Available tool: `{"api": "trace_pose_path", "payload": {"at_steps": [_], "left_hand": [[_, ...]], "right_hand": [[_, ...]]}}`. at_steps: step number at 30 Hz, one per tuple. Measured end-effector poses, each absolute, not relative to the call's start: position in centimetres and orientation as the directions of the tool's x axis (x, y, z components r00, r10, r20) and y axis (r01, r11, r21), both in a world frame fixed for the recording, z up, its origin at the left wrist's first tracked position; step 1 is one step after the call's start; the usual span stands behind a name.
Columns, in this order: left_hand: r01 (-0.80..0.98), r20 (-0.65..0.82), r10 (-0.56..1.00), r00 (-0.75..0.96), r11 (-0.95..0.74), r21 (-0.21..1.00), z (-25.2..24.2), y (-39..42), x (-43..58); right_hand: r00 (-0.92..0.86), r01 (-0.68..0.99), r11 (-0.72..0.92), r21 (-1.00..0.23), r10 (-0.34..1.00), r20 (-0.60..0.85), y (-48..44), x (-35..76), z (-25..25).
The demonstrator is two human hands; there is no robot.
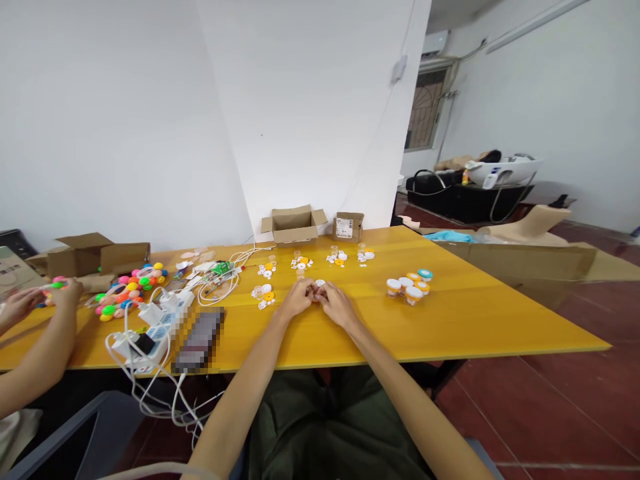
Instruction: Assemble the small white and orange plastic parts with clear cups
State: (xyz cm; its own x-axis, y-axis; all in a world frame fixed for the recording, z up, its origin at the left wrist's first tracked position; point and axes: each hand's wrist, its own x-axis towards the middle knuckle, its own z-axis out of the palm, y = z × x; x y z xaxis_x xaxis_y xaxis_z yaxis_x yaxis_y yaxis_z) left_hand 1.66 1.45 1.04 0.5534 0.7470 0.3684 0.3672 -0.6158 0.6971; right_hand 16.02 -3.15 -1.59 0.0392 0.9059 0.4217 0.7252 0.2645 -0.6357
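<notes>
My left hand (299, 297) and my right hand (336, 305) meet over the yellow table. Both sets of fingers are closed around a small round jar with a white lid (320, 283); most of it is hidden by the fingers. A clear plastic cup (301, 273) stands just behind my left hand. To the left of it is a small pile of orange and white discs (269, 296) with clear cups. Further back are more piles of white and orange round parts (339, 257). Several lidded jars (411, 293), topped white, orange and teal, stand together at the right.
Two cardboard boxes, an open one (294, 225) and a smaller one (349, 227), stand against the wall. Left of me are a phone (199, 340), a power strip (159, 333) with tangled white cables, and colourful balls (133, 288). Another person's hands (65, 293) work at far left.
</notes>
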Motion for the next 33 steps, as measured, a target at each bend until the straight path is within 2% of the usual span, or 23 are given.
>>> {"api": "trace_pose_path", "payload": {"at_steps": [13, 19, 33], "left_hand": [[0.375, 0.339, 0.767, 0.544, -0.584, 0.72, 1.17, 1.21, 1.72], [0.395, 0.322, 0.744, 0.586, -0.609, 0.688, 1.23, 0.89, 1.54], [0.355, 0.35, 0.702, 0.62, -0.65, 0.672, 0.76, 1.19, 1.47]], "right_hand": [[0.067, 0.768, 0.198, -0.609, 0.921, 0.384, -3.35, 15.86, -1.3], [0.114, 0.765, 0.143, -0.628, 0.93, 0.349, -3.56, 15.89, -0.85], [0.103, 0.669, 0.206, -0.714, 0.926, 0.363, -3.18, 16.41, -1.21]]}}
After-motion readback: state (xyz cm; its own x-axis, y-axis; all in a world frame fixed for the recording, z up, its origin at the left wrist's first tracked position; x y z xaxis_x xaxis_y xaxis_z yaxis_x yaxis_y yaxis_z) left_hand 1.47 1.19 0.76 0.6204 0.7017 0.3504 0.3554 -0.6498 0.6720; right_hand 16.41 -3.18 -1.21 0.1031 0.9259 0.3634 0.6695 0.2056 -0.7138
